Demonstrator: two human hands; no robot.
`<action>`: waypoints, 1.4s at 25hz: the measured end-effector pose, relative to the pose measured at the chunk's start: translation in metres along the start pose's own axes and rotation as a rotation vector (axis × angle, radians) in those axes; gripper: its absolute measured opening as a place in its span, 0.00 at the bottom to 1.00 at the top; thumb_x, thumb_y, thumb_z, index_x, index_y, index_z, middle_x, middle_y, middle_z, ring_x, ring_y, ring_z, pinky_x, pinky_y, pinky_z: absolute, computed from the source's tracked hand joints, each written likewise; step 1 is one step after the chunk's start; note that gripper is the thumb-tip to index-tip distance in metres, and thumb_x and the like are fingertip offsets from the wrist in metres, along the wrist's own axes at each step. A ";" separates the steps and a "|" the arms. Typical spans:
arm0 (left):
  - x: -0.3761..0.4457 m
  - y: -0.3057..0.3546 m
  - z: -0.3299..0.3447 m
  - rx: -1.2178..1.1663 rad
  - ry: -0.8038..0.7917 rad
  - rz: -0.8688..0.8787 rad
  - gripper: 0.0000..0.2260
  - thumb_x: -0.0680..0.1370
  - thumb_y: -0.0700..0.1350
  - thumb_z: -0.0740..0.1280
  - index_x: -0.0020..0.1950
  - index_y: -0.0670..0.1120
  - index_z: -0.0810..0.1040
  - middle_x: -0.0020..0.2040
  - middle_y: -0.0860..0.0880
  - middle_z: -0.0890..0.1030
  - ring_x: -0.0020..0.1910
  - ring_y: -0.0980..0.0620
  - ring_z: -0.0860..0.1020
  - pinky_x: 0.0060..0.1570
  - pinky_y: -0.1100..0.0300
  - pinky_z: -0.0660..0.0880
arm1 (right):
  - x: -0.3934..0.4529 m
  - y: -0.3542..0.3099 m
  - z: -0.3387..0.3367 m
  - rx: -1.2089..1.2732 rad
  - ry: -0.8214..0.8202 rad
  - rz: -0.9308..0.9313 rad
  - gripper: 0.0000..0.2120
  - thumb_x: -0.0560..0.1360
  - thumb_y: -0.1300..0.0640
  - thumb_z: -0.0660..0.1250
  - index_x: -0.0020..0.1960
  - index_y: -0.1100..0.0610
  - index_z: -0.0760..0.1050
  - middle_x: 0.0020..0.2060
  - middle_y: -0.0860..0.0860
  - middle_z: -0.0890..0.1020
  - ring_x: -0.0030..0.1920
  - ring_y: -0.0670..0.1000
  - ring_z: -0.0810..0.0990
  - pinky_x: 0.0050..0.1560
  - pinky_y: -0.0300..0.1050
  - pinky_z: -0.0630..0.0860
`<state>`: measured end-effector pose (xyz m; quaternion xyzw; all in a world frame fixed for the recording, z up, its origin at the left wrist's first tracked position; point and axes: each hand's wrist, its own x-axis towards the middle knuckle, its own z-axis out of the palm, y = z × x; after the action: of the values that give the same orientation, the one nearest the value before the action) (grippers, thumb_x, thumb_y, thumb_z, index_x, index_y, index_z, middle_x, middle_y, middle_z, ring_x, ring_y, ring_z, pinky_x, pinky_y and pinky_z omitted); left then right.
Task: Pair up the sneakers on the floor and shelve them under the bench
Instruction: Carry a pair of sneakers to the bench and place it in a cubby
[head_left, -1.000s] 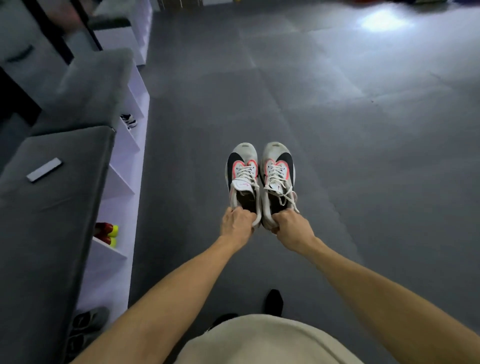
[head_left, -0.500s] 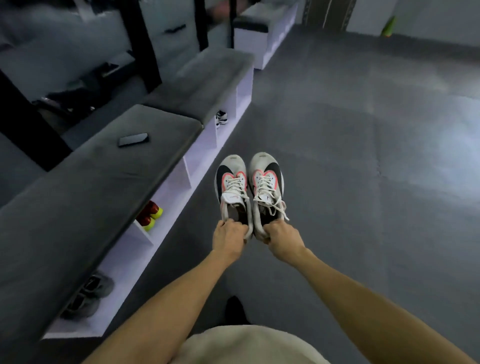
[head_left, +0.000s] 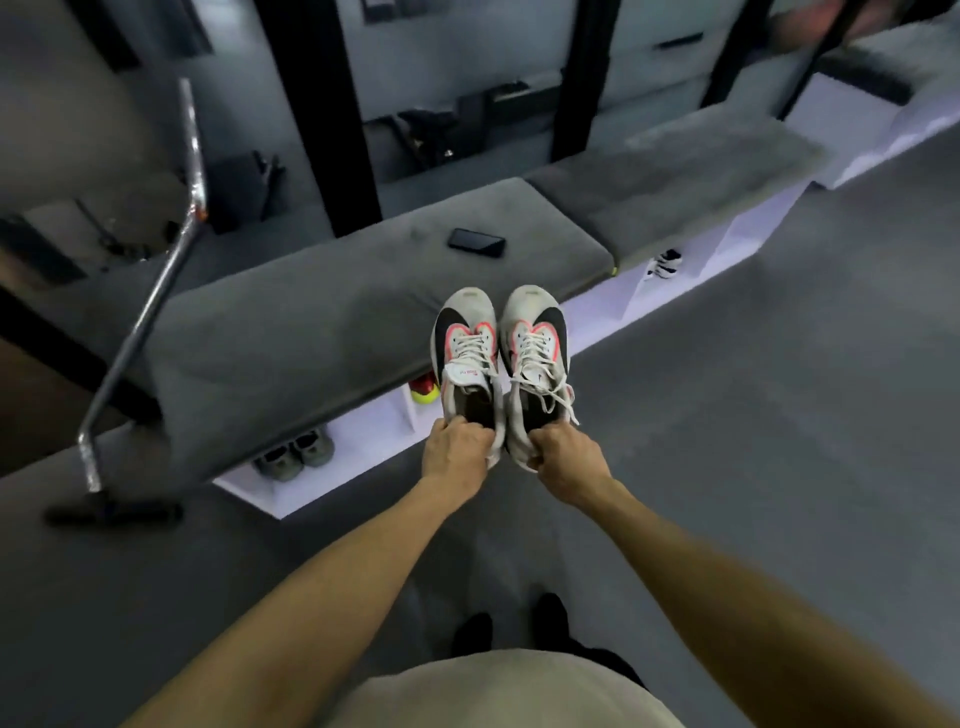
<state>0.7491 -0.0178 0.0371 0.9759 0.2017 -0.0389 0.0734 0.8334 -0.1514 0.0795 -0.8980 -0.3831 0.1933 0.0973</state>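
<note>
I hold a matching pair of white sneakers with black and pink panels side by side in the air, toes pointing away. My left hand (head_left: 456, 451) grips the heel of the left sneaker (head_left: 464, 351). My right hand (head_left: 567, 453) grips the heel of the right sneaker (head_left: 535, 345). Both shoes hang in front of the grey cushioned bench (head_left: 322, 312), above its white shelf compartments (head_left: 374, 431).
Under the bench sit a grey-green pair (head_left: 293, 454), a red and yellow pair (head_left: 425, 391) and a black and white pair (head_left: 665, 262). A black phone (head_left: 477, 242) lies on the cushion. A metal bar on a stand (head_left: 140, 322) leans at the left. Grey mat floor stretches right.
The view has swung left, so the bench now lies straight ahead behind the sneakers. Both hands keep the same grip on the heels.
</note>
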 end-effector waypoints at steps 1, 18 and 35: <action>0.001 -0.003 -0.003 0.015 0.005 -0.055 0.07 0.78 0.46 0.64 0.52 0.50 0.81 0.52 0.50 0.82 0.54 0.47 0.75 0.53 0.55 0.65 | 0.012 -0.001 -0.003 -0.017 -0.019 -0.053 0.06 0.74 0.61 0.63 0.46 0.61 0.77 0.48 0.59 0.79 0.48 0.63 0.79 0.39 0.46 0.66; -0.040 -0.008 0.007 -0.025 -0.001 -0.632 0.05 0.76 0.40 0.66 0.49 0.48 0.79 0.49 0.48 0.81 0.52 0.46 0.76 0.51 0.56 0.65 | 0.076 -0.016 0.020 -0.079 -0.186 -0.597 0.05 0.74 0.62 0.64 0.46 0.60 0.79 0.44 0.58 0.81 0.44 0.63 0.80 0.38 0.48 0.70; -0.013 -0.099 0.279 -0.110 -0.089 -0.662 0.02 0.75 0.43 0.68 0.46 0.50 0.79 0.45 0.49 0.81 0.49 0.46 0.78 0.48 0.56 0.64 | 0.179 0.022 0.284 -0.143 -0.336 -0.542 0.08 0.73 0.60 0.62 0.49 0.60 0.78 0.47 0.60 0.80 0.48 0.64 0.79 0.39 0.48 0.68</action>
<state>0.6851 0.0223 -0.2495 0.8493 0.5062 -0.0920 0.1182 0.8417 -0.0290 -0.2338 -0.7232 -0.6317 0.2785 0.0172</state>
